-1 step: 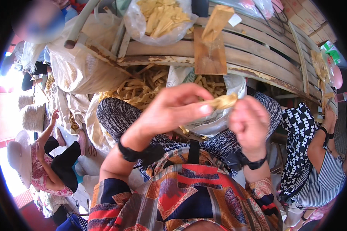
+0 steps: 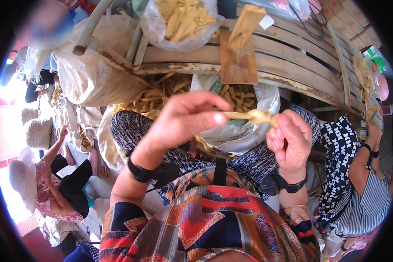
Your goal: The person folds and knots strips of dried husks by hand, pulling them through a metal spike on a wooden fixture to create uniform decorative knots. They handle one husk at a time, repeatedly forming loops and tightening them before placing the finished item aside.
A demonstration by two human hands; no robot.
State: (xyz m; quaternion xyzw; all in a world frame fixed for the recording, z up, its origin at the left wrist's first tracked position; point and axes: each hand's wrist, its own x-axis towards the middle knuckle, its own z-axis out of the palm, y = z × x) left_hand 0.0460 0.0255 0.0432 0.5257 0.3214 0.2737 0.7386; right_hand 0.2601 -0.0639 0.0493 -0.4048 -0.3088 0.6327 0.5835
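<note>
Strip (image 2: pixel 239 115) was held up near the counter (image 2: pixel 183 55) and over an open sack (image 2: pixel 233 142), likely kept close for reach. Left grip (image 2: pixel 183 117) pinched its narrow end; right grip (image 2: pixel 292 142) grasped its bunched end, seemingly for tension.

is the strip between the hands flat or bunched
Bunched: the yellow strip swells into a lump near the right hand.

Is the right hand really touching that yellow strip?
Touching. The head view shows the right hand pinching one end of the yellow strip at its thumb and fingertips, with no gap.
</note>
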